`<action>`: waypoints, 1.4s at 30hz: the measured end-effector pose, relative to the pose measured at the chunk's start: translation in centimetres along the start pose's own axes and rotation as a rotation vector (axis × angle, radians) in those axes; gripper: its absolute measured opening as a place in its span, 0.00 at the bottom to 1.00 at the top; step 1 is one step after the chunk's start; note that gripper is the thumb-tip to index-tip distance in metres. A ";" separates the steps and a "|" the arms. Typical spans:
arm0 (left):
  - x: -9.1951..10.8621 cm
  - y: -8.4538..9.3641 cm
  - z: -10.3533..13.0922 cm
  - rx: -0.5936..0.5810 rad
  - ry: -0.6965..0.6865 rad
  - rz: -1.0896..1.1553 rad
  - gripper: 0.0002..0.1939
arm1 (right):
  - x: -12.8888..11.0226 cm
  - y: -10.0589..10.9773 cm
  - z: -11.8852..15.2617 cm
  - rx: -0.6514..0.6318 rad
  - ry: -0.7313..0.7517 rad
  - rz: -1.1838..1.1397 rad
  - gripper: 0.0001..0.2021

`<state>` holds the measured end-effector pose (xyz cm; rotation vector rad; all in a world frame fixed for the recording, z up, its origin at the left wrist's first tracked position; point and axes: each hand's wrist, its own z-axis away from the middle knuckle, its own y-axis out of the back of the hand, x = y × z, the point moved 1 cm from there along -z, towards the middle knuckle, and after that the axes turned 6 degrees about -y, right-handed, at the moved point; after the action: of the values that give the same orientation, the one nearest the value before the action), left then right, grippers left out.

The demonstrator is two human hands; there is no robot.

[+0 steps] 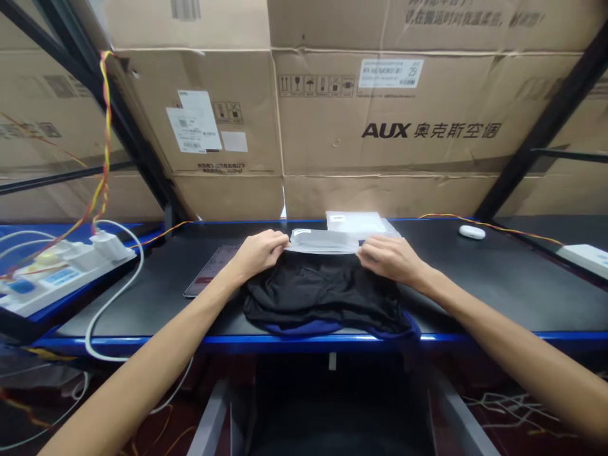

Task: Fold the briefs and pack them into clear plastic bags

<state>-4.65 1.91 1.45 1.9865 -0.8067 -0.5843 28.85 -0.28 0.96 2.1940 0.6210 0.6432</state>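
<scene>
Pinched at its two ends, between left hand (266, 250) and right hand (387, 256): one translucent plastic edge (323, 242), along the far side of one black cloth (323, 288) at the front of one worktop (503, 285). Farther right: one white oval case (472, 232). At left: one power strip (71, 278).

On the flat black tabletop (532, 285), a crumpled black-and-blue cloth (325, 288) lies at the front edge. Behind it, between the bare left hand (265, 248) and bare right hand (388, 256), is a clear plastic bag (325, 240), with a whitish translucent packet (356, 221) beyond. Left lie a dark flat rectangular device (209, 275), then a white plastic power strip (71, 272); right, a small white oval case (472, 232). Large brown cardboard boxes (332, 145) stand behind 2 slanted black metal posts (532, 133).
</scene>
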 end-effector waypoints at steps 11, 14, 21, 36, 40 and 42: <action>-0.5 0.0 -0.1 -0.016 0.128 0.007 0.11 | -0.1 0.5 0.3 -0.051 -0.027 -0.005 0.15; 0.0 0.4 0.0 0.086 0.088 0.075 0.12 | -0.4 0.3 0.4 -0.060 -0.050 -0.022 0.14; 5.1 0.6 -0.3 0.011 -0.252 0.161 0.14 | -0.9 0.3 0.3 -0.023 -0.055 -0.025 0.14; 6.2 -1.7 -3.4 -0.069 -0.074 -0.021 0.23 | -2.2 0.2 0.0 0.177 0.126 0.006 0.11; 7.3 -2.6 -5.4 -0.178 0.058 -0.050 0.27 | -2.3 -0.3 0.2 0.116 0.127 0.003 0.12; 7.6 -3.1 -6.3 -0.230 0.052 -0.042 0.28 | -2.3 -0.5 0.3 0.082 0.126 -0.007 0.12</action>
<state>5.65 1.12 1.23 1.8034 -0.6372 -0.6188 27.21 -1.47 -0.19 2.2384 0.7311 0.7698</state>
